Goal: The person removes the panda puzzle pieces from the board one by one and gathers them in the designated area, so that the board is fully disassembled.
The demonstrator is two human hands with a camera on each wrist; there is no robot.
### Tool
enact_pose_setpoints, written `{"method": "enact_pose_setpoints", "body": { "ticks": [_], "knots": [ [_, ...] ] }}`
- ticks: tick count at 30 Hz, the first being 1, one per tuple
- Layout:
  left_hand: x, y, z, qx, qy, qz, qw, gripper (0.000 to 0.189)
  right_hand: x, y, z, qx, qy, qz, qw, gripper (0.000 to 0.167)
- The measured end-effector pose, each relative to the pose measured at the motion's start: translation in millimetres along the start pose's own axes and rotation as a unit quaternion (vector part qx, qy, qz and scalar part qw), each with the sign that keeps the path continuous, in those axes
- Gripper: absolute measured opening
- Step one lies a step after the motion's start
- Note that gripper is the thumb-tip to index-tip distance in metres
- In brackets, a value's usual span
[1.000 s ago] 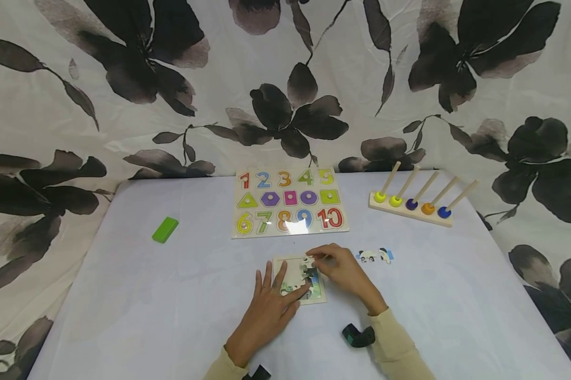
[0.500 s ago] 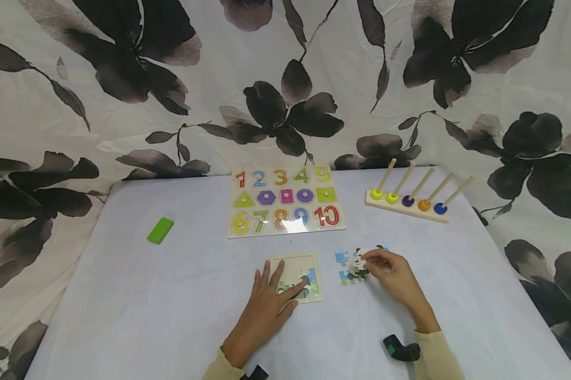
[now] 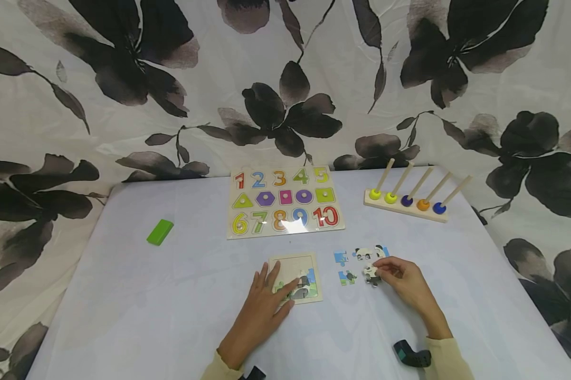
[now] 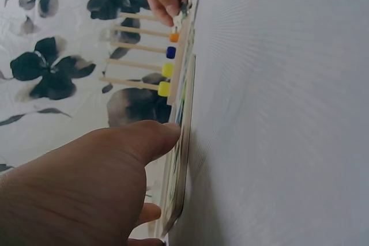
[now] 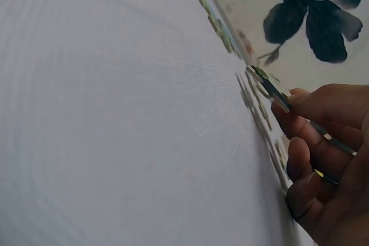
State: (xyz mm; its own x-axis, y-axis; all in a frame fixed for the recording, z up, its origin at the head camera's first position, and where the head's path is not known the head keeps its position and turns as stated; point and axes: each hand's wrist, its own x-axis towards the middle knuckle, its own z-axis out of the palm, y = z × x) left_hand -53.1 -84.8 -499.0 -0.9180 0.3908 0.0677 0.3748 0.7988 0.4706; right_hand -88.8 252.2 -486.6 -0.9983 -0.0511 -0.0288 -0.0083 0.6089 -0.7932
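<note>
Panda piece [image 3: 372, 274], pinched by fingers of the right hand [image 3: 406, 282], now moved right off the tray [image 3: 292, 267], with far part unfilled and fingers of the left hand [image 3: 260, 309] apart.

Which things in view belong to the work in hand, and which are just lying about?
In use:
- left hand, on the puzzle tray
- right hand, pinching a panda piece
- loose puzzle pieces

Apparently just lying about:
- number board
- peg stand
- green block
</note>
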Motion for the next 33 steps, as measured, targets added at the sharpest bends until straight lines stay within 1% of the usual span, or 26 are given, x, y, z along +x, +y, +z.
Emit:
{"method": "enact_pose_setpoints", "body": {
  "ticks": [7, 12, 20, 29, 33],
  "knots": [
    [-1.2, -2.1, -0.9, -0.007, 0.010, 0.001, 0.9999, 0.040, 3.4, -2.1, 1.9, -0.037, -0.006, 0.002, 0.9993, 0.011],
    [-1.4, -2.7, -0.1, -0.013, 0.008, -0.004, 0.9999, 0.040, 5.5, -2.2, 3.7, -0.060, -0.004, -0.004, 0.9982, 0.011],
    [-1.8, -3.6, 0.4, -0.009, 0.003, -0.009, 0.9999, 0.041, 7.6, -1.2, 5.7, -0.072, -0.001, -0.025, 0.9971, 0.011],
    [-2.4, -3.2, -0.5, -0.009, 0.006, -0.009, 0.9999, 0.039, 9.6, -1.7, 7.2, -0.088, -0.003, -0.016, 0.9960, 0.012],
    [-3.0, -2.9, -1.1, -0.012, 0.002, -0.009, 0.9999, 0.035, 8.6, -7.4, 9.0, -0.082, 0.014, -0.041, 0.9957, 0.012]
  ]
}}
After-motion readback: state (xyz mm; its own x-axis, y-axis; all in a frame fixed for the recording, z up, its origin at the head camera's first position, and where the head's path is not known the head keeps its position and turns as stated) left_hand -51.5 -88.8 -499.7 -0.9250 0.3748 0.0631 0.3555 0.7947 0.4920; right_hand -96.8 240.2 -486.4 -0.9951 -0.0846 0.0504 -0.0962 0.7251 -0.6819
